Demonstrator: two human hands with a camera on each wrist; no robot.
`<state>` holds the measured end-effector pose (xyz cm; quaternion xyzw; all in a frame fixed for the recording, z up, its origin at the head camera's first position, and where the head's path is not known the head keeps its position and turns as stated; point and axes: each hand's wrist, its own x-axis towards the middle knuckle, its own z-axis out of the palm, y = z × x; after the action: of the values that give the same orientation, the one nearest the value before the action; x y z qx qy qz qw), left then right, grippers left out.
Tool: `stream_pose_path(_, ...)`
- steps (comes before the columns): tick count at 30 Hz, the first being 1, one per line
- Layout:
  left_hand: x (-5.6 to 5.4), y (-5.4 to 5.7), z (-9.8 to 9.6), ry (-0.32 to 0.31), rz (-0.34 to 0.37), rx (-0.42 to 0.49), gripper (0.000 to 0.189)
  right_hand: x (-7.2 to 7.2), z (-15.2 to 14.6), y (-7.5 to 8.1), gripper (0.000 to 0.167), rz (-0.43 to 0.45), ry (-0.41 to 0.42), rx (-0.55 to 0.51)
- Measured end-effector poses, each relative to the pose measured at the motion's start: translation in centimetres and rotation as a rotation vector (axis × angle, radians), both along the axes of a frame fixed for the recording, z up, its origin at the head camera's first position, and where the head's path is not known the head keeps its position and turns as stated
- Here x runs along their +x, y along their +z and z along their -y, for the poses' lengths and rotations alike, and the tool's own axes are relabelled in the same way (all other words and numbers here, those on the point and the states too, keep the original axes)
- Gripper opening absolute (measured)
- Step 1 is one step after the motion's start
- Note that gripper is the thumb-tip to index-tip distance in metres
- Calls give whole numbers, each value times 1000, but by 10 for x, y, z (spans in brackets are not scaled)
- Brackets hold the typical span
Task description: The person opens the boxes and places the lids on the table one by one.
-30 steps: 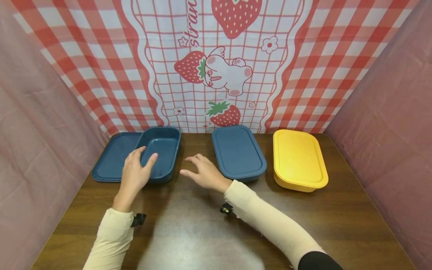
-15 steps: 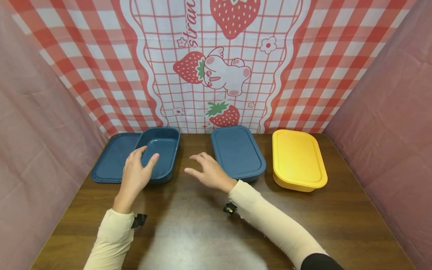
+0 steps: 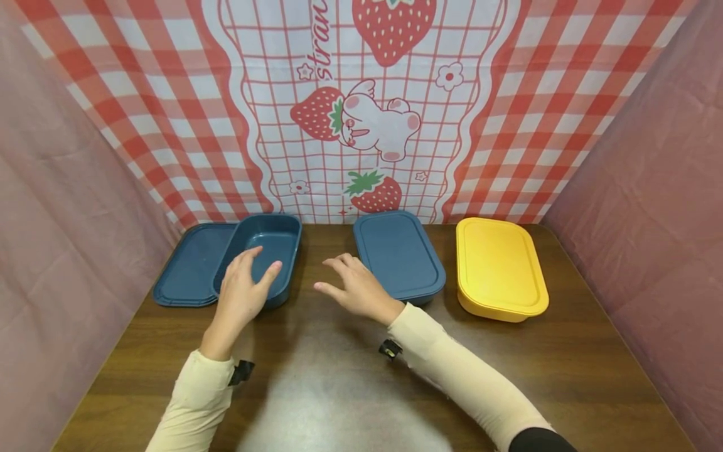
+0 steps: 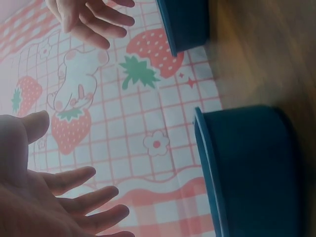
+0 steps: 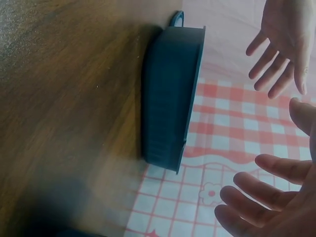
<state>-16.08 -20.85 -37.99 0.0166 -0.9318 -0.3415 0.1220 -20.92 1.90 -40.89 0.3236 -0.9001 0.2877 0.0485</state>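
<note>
On the left of the table an uncovered blue food container [image 3: 277,248] stands beside a flat blue lid [image 3: 189,270], overlapping the lid's right side from above. My left hand [image 3: 243,292] hovers over the container's near left part, fingers apart and holding nothing. In the left wrist view the hand [image 4: 64,202] hangs clear of the container's wall [image 4: 252,168]. My right hand [image 3: 358,289] is in the air between that container and a lidded blue container [image 3: 398,254], its fingers relaxed. The right wrist view shows this hand [image 5: 276,197] with nothing in it.
A yellow lidded container [image 3: 499,267] stands at the right of the wooden table [image 3: 339,389]. A red checked cloth [image 3: 169,113] hangs behind the table, with pink cloth [image 3: 644,157] at the sides.
My left hand has shifted a little to the right over the uncovered container. The right hand has drifted right, toward the lidded blue container. The containers stand about where they were.
</note>
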Motion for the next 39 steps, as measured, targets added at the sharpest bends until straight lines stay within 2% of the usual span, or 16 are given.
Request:
stream_pose_path(7, -1, -5, -6, -20, 36, -9, 63, 2, -5, 0, 55, 4, -3, 3)
stream_pose_path(14, -3, -6, -13, -48, 18, -19, 63, 5, -10, 1, 54, -50, -9, 26)
stream_pose_path(32, -6, -15, -36, -89, 0, -37, 62, 9, -19, 3, 55, -8, -9, 17)
stream_pose_path(39, -4, -20, -46, -115, -11, -33, 61, 11, -23, 1, 55, -28, -13, 27)
